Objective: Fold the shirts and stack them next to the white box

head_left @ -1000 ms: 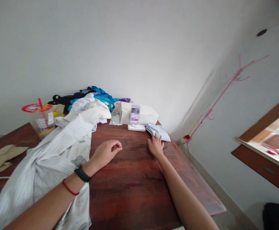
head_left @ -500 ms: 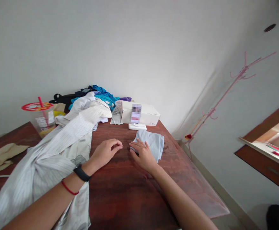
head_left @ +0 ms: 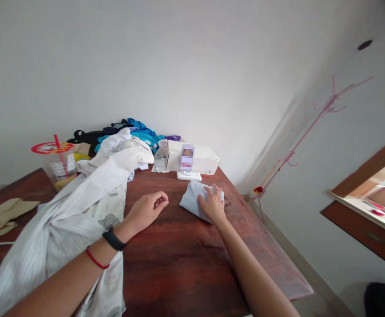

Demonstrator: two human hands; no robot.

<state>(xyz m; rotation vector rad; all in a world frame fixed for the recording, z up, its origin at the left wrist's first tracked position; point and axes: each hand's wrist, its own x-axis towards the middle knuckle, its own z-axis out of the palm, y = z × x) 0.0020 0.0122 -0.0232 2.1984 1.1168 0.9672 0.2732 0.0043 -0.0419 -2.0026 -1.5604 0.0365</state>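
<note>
My right hand (head_left: 212, 203) lies on a small folded pale-blue cloth (head_left: 192, 200) on the dark wooden table (head_left: 186, 255), fingers spread over its right part. My left hand (head_left: 148, 210) rests on the table just left of the cloth, fingers curled loosely with thumb and fingertips touching, nothing visible in them. A black band and a red string sit on that wrist. A white striped shirt (head_left: 80, 202) lies crumpled under and beside my left forearm.
A white box (head_left: 199, 159) and a small white device (head_left: 189, 176) stand behind the cloth. A pile of blue and black clothes (head_left: 126, 130) is at the back. A plastic cup with red lid (head_left: 55, 165) stands at left. A pink coat rack (head_left: 298, 141) leans by the wall.
My right hand reached to the pale-blue cloth at the table's right edge, dragged it toward the middle, and now presses on it, bunched smaller. My left hand stayed put.
</note>
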